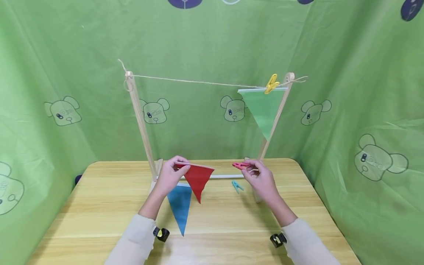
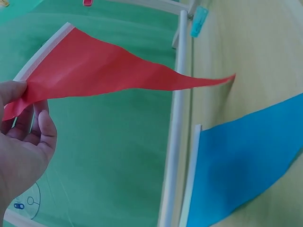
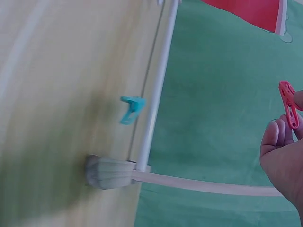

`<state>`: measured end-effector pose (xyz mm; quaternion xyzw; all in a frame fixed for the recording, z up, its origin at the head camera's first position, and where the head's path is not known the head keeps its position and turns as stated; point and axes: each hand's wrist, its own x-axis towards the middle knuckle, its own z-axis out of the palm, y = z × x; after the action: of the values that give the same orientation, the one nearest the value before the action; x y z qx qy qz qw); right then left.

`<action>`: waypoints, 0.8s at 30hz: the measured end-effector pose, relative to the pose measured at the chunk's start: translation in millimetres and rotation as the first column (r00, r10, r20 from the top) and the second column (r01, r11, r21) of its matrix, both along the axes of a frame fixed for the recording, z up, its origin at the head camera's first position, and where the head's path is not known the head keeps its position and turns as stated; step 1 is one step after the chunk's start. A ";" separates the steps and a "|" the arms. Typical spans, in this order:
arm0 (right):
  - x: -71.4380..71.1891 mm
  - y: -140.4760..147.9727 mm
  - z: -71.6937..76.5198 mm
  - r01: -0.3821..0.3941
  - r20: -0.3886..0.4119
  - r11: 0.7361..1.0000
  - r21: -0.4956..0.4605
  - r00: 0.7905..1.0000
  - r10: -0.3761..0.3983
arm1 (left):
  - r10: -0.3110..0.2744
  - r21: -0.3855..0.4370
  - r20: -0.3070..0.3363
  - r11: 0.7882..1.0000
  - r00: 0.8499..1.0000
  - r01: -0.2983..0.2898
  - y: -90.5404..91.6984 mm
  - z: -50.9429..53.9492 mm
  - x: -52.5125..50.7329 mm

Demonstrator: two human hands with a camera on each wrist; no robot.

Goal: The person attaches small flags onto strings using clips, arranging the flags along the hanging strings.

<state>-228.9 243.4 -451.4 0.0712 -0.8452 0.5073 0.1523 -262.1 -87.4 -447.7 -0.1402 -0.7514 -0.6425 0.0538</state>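
My left hand [image 1: 170, 175] pinches a red triangular pennant [image 1: 198, 179] by the left end of its white-edged top, and its tip hangs down. In the left wrist view the thumb lies over that edge of the red pennant [image 2: 102, 66]. My right hand [image 1: 262, 181] holds a red clothespin [image 1: 240, 166] between thumb and fingers, a short way right of the pennant. A blue pennant [image 1: 180, 206] lies on the table below the left hand. Under the right hand, a teal clothespin [image 1: 237, 186] rests on the tabletop.
A string [image 1: 198, 81] runs between two wooden posts [image 1: 142, 125]. Near its right end a yellow clothespin [image 1: 271, 84] holds a green pennant [image 1: 265, 110]. A white bar [image 1: 222, 176] joins the posts low down on the wooden table [image 1: 109, 206]. Green printed curtains surround the table.
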 end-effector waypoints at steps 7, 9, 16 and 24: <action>-3.2 -2.3 15.9 -0.009 -0.040 1.000 0.018 0.999 0.010 | 0.009 0.003 -0.018 1.000 1.000 -0.008 0.5 11.2 -1.5; -3.7 -3.3 19.6 -0.013 -0.045 1.000 0.020 0.999 0.014 | 0.011 0.006 -0.016 1.000 1.000 -0.011 0.3 14.0 -2.4; -4.4 -5.8 34.3 -0.020 -0.067 1.000 0.012 0.997 0.021 | 0.031 -0.003 -0.025 0.999 0.999 -0.032 0.2 24.4 -7.7; -7.7 -7.8 49.2 -0.030 -0.086 0.999 0.018 0.996 0.032 | 0.018 0.017 -0.052 1.000 0.998 -0.018 1.9 37.8 -12.3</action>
<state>-236.6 235.6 -402.2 0.1076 -0.8409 0.4989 0.1803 -274.4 -85.5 -410.0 -0.1498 -0.7456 -0.6443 0.0805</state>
